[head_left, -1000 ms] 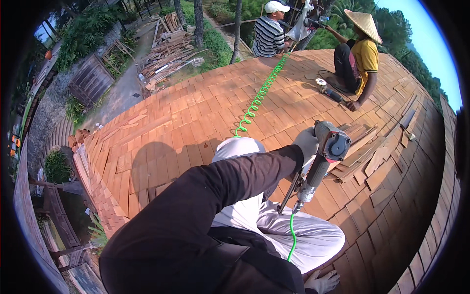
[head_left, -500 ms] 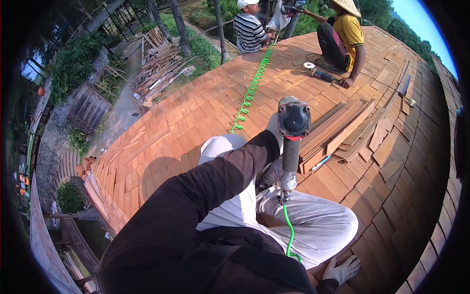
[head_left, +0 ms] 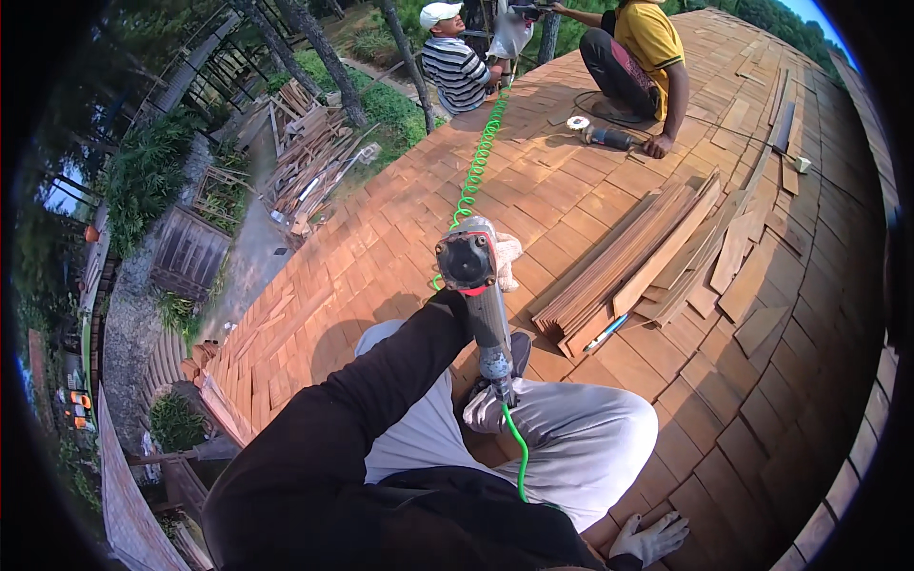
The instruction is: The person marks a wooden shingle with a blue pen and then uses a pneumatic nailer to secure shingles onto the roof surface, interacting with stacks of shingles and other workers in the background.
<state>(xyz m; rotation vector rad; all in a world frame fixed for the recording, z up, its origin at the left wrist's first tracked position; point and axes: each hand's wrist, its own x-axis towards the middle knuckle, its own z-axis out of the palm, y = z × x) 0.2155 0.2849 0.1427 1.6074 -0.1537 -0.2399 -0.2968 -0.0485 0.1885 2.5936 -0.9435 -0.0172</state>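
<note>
Grey nailer [head_left: 489, 319] is gripped in the left hand [head_left: 508, 262]; right of that hand, boards [head_left: 619, 257] are stacked, seemingly for easy reach. The right hand [head_left: 651, 541], fingers spread, is laid on the roof [head_left: 562, 195], likely for balance.

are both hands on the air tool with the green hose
No, only the left hand grips the air tool, while the right hand rests on the wooden shingles.

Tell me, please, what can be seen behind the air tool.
Behind the air tool, the gloved left hand, roof shingles, a dark shoe and a green coiled hose partly show. The tool hides the rest of the hand and shingles directly behind it.
</note>
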